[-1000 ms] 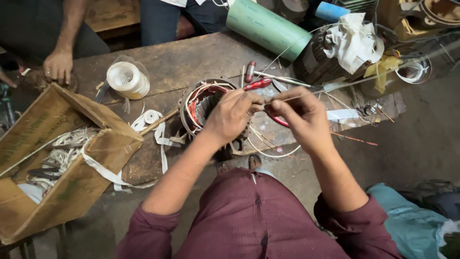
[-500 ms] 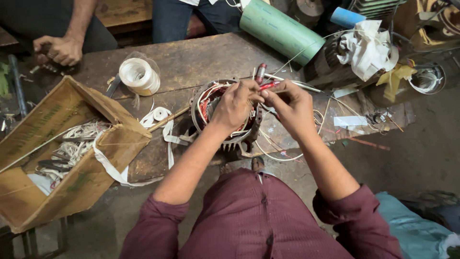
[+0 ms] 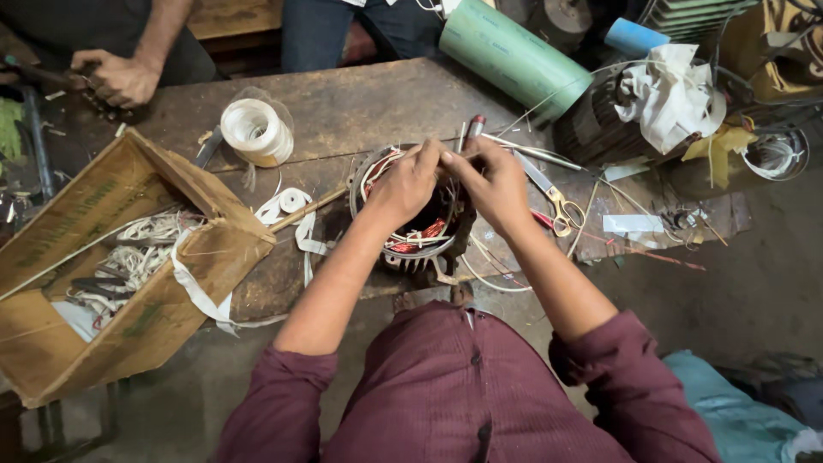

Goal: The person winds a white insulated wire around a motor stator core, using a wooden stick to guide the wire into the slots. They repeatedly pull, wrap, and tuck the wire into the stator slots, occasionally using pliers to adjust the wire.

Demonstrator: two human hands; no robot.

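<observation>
Centre of frame: motor stator (image 3: 411, 236) on the wooden table (image 3: 351, 107), left hand (image 3: 405, 184) and right hand (image 3: 493, 184) meeting over its upper rim.
Left of stator: tape roll (image 3: 255, 130) upper left; cardboard box (image 3: 111, 257) at the table's left edge.
Right of stator: scissors (image 3: 553, 197), just beside the right hand.
Top of frame: rolled sheet (image 3: 513, 56), behind the stator.
Upper left corner: another person's hand (image 3: 116, 77).

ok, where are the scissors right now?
Head view: the scissors lie on the wooden table, just right of the right hand, beside the motor stator.
</observation>
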